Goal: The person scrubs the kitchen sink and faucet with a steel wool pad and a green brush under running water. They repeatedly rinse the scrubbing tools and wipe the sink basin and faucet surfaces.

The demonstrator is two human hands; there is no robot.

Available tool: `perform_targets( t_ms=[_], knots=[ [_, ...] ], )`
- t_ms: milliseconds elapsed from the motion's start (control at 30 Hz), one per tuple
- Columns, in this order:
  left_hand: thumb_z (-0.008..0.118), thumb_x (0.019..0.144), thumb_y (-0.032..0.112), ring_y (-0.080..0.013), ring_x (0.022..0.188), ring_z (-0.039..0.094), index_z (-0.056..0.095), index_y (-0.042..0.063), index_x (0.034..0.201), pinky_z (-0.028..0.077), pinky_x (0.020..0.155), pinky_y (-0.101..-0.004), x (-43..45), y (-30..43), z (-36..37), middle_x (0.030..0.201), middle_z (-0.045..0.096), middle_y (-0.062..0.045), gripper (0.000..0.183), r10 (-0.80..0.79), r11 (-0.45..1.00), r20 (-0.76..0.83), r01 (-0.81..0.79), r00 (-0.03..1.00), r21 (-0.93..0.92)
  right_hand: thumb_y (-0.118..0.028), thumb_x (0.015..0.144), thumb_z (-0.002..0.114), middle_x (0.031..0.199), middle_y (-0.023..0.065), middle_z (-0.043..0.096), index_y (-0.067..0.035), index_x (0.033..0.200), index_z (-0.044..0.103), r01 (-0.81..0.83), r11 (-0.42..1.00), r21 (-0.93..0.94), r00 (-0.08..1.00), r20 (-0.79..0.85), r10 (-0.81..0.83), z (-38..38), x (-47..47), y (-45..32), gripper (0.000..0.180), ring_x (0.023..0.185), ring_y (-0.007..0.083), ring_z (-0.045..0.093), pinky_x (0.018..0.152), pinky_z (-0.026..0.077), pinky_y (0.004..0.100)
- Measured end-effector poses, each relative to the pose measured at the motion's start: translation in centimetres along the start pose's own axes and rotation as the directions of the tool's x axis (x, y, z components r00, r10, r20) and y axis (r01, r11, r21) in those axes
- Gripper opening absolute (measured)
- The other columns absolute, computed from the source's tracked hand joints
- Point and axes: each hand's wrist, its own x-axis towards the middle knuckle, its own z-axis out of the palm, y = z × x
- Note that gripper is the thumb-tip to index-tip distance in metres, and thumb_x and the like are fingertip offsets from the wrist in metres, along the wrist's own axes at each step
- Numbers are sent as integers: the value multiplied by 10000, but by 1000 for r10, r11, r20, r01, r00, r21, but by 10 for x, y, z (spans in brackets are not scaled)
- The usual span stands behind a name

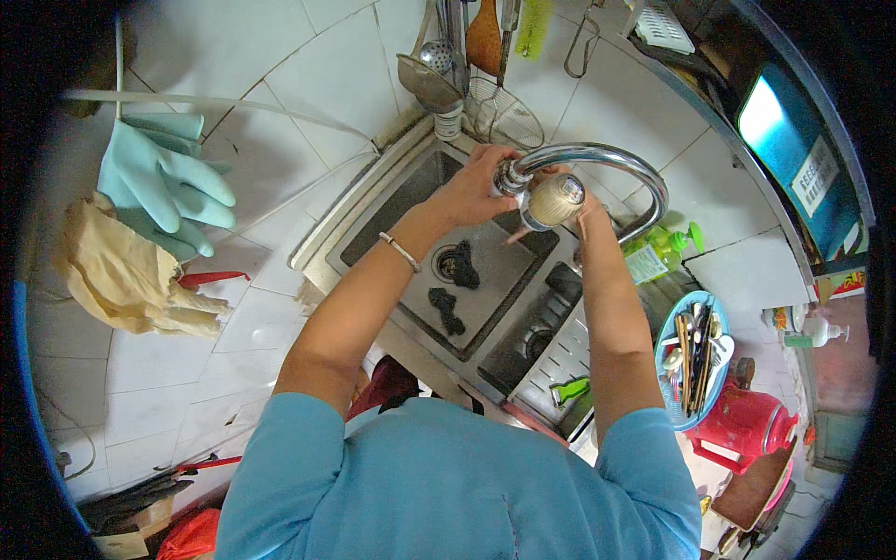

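My left hand [479, 185] closes around the chrome fitting at the outlet end of the curved faucet spout [647, 171]. Fixed to that end is a faucet water filter [556, 201] with a beige ribbed cap. My right hand [586, 204] reaches in from the other side and grips the filter from behind and below; the filter hides most of it, with one finger showing under the left side. Beneath both hands lies the stainless steel sink [385, 241]. Two black, soft-looking clumps rest in it, one [465, 266] partly over the drain, another [446, 311] nearer me.
Cooking utensils [437, 70] hang at the back corner. Right of the faucet stand a green dish soap bottle [654, 255], a blue basket [670, 413] of cutlery and a red thermos [745, 423]. Rubber gloves [157, 175] and a tan cloth [119, 269] hang at left.
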Motion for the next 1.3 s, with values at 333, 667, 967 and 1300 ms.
perform_targets(
  t_ms=[333,667,967,1300],
  knots=[
    [776,701,213,-361,1230,426,434,-3,1298,342,1047,-405,-1,-17,1,1288,413,-223,721,11,1000,15,-11,1000,20,-146,794,673,920,83,656,-21,1009,634,108,964,-245,976,-161,-150,35,-32,-37,251,789,180,626,715,499,303],
    [780,711,173,-347,1122,501,494,-3,1243,386,998,-402,-6,-14,0,1161,509,-190,630,-87,996,-3,87,996,-11,-63,882,560,1016,62,618,-30,1074,607,59,998,-37,958,-280,-67,67,-38,-2,200,893,167,583,801,493,318],
    [791,720,145,-313,1149,524,300,25,1420,474,885,-379,-12,-20,8,1309,466,-235,864,-81,990,-85,70,993,-124,-334,890,577,757,73,656,-68,955,648,190,971,-142,785,-572,-237,68,-87,-27,283,616,201,611,554,521,325],
    [516,932,517,-168,1067,562,550,84,1215,474,839,-315,-93,-13,42,1148,601,-29,519,-353,300,606,699,713,-649,61,800,567,968,47,640,-45,1036,568,460,841,-283,566,-637,-524,196,-138,103,258,834,139,609,753,505,263]
  ],
)
